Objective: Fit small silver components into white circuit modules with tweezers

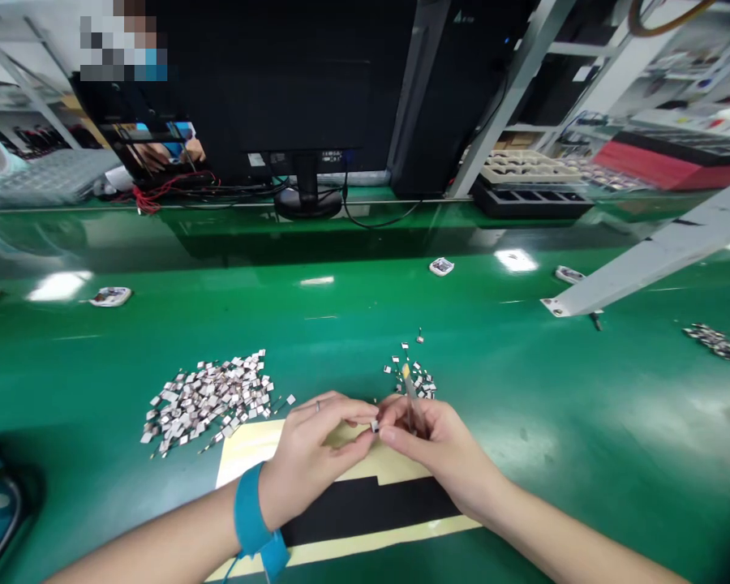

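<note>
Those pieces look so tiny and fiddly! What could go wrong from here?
The tiny white-and-metal chip at the fingertips of the left hand and right hand could slip and get lost on the glossy green work mat. The slim metal tweezers in the right hand sit close to the small loose pile of chips, so a bump might scatter it.

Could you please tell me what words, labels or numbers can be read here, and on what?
None can be read.
Mark on the dark panel: too small.
Labels on the monitor stand: too blurred.
Printed white pieces on the green bench: too small.
</note>
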Available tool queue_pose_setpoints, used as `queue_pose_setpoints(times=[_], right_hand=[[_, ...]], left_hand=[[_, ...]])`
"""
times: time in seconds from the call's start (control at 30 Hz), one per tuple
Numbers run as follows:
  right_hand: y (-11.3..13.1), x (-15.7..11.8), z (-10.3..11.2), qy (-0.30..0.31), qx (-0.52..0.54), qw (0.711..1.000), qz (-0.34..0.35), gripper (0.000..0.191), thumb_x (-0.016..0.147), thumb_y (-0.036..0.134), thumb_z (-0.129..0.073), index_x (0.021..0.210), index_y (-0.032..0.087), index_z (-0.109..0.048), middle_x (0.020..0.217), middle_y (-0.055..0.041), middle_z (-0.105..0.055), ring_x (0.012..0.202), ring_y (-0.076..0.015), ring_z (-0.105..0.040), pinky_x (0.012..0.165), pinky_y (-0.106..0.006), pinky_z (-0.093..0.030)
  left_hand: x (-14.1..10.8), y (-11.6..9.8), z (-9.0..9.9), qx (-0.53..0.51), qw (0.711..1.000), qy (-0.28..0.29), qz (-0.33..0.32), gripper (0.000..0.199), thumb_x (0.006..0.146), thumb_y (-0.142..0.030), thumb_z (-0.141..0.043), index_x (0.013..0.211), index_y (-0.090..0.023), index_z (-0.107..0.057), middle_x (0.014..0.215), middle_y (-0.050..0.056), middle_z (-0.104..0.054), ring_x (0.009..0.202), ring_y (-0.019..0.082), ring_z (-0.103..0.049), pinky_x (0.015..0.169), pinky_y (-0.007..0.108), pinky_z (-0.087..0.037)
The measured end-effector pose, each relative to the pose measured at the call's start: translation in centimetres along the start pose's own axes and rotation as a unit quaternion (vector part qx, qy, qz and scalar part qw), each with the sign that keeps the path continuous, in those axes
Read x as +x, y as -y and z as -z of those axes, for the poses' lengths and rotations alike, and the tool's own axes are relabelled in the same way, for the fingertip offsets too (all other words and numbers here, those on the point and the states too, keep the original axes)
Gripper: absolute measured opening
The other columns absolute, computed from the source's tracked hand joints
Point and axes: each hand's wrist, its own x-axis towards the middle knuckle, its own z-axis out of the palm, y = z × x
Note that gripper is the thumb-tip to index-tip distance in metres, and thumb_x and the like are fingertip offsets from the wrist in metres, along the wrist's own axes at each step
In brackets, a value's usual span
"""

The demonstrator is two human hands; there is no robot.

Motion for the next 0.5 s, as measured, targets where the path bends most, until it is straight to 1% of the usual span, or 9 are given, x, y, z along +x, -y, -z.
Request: queue_pose_setpoints(times=[0.17, 0.33, 0.43, 0.5], right_hand=[[0.09, 0.00, -0.11, -0.005, -0.031, 1.000, 0.004, 0.012, 0.070, 0.026, -0.059, 0.064, 0.017, -0.055, 0.070, 0.0008, -0.052, 0.065, -0.0113, -0.045, 0.058, -0.023, -0.030], [-0.07, 0.08, -0.38, -0.038, -0.058, 0.998, 0.006, 0.010, 0.068, 0.023, -0.058, 0.062, 0.016, -0.054, 0.065, 0.0006, -0.051, 0.062, -0.0113, -0.043, 0.052, -0.023, -0.028], [-0.12, 0.22, -0.60, -0.053, -0.047, 0.997, 0.002, 0.011, 0.065, 0.021, -0.060, 0.058, 0.016, -0.054, 0.064, 0.0006, -0.052, 0.059, -0.0103, -0.042, 0.051, -0.023, -0.028], [-0.08, 0.30, -0.67, -0.049, -0.019, 0.999, 0.003, 0.013, 0.063, 0.019, -0.062, 0.055, 0.015, -0.053, 0.064, 0.0011, -0.052, 0.059, -0.0096, -0.044, 0.053, -0.022, -0.030]], left_hand=[[-0.04, 0.00, 0.02, 0.013, 1.000, 0.000, -0.026, 0.018, 0.068, -0.009, -0.060, 0.084, -0.016, -0.056, 0.068, 0.001, -0.064, 0.062, 0.010, -0.059, 0.056, 0.018, -0.048], [0.01, -0.20, -0.02, 0.021, 0.999, 0.002, -0.028, 0.016, 0.070, -0.010, -0.059, 0.085, -0.016, -0.056, 0.068, 0.002, -0.064, 0.062, 0.011, -0.058, 0.056, 0.019, -0.048], [-0.05, -0.20, -0.04, 0.019, 0.999, 0.005, -0.025, 0.016, 0.070, -0.010, -0.059, 0.084, -0.016, -0.056, 0.068, 0.002, -0.064, 0.062, 0.011, -0.059, 0.055, 0.018, -0.048], [-0.12, -0.10, -0.07, 0.014, 1.000, 0.005, -0.026, 0.016, 0.069, -0.010, -0.060, 0.084, -0.016, -0.057, 0.068, 0.002, -0.064, 0.062, 0.010, -0.059, 0.055, 0.017, -0.048]])
